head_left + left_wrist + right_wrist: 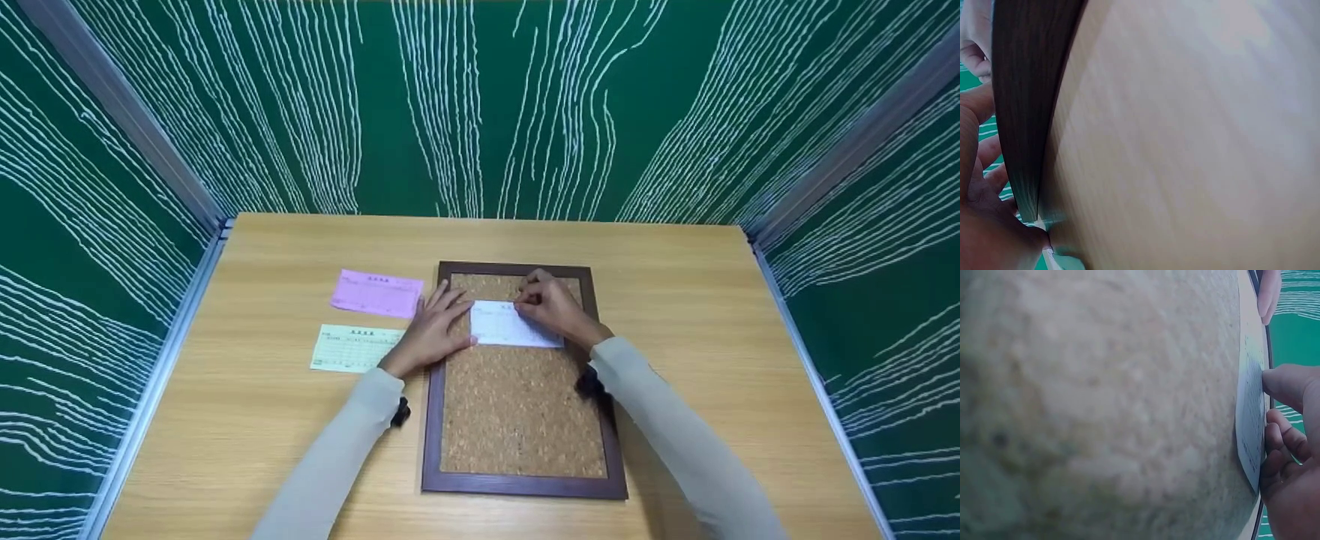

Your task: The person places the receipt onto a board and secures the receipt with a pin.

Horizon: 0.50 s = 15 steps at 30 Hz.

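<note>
A white printed slip (499, 324) lies across the upper part of a cork board (523, 412) with a dark brown frame. My left hand (433, 330) rests with spread fingers over the board's left frame, its thumb and a fingertip touching the slip's left edge. At the slip's top edge is my right hand (551, 304), fingers bent and the thumb near the paper. In the right wrist view, that thumb (1286, 382) meets the white slip (1249, 410) while the other fingers curl beside it. Whether anything small sits between those fingers is hidden.
Left of the board, a pink slip (377, 293) and a green slip (352, 348) lie on the wooden table (262, 442). The green one is partly behind my left hand. Green panels (495, 112) with white wavy lines enclose the table's back and sides.
</note>
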{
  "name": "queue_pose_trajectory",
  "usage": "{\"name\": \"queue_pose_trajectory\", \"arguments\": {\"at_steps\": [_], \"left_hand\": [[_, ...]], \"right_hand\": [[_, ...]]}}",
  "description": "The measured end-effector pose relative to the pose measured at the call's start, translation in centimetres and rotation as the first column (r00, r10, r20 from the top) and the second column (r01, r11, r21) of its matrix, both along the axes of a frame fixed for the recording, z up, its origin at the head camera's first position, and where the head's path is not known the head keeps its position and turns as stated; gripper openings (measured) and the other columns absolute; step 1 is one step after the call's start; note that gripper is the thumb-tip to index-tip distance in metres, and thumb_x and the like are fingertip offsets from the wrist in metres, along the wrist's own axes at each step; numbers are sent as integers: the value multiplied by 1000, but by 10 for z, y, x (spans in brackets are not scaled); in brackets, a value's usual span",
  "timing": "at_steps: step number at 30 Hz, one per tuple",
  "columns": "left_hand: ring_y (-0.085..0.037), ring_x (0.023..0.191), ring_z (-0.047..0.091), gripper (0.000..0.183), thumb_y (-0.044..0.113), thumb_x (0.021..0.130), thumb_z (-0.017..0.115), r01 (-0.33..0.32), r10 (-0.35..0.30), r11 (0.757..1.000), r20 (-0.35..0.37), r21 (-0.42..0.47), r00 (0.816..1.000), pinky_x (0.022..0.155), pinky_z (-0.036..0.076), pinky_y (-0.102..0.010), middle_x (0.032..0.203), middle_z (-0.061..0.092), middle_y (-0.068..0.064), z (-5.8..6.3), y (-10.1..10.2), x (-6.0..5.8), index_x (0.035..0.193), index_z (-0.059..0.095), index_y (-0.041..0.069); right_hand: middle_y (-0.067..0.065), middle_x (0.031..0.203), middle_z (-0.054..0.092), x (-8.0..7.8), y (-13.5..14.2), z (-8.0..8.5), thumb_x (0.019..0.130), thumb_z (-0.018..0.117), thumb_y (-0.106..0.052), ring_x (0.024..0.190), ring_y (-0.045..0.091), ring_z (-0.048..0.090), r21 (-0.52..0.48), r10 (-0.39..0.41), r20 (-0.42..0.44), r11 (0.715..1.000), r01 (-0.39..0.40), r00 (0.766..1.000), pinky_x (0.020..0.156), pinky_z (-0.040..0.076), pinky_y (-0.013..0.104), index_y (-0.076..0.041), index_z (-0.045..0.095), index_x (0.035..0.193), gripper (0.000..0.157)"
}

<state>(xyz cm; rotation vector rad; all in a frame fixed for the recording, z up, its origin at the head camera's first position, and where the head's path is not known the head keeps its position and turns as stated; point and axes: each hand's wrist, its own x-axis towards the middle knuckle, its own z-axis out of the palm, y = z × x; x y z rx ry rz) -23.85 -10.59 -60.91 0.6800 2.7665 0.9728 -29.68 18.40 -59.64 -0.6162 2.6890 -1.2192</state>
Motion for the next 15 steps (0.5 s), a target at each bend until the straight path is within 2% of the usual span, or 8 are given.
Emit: {"name": "queue_pose_trajectory", "arguments": {"at_steps": [10,15], "left_hand": [[-38,171,4,78,45,98,77,-2,2,1000,13,9,1000,130,0,-75,179,33,-13,1,0,2,164,52,11],[-38,170,7,77,45,98,77,-3,3,1000,-6,2,1000,129,2,-78,177,36,-13,2,0,1,163,54,12]], "right_hand": [[9,118,63,0,0,-2,101,77,-3,106,25,60,-17,-23,9,1000,23,1000,88,54,36,-5,83,100,6],[8,116,65,0,-2,-2,101,78,-3,103,24,61,-5,-26,-21,1000,26,999,84,54,34,-5,84,96,8]]}}
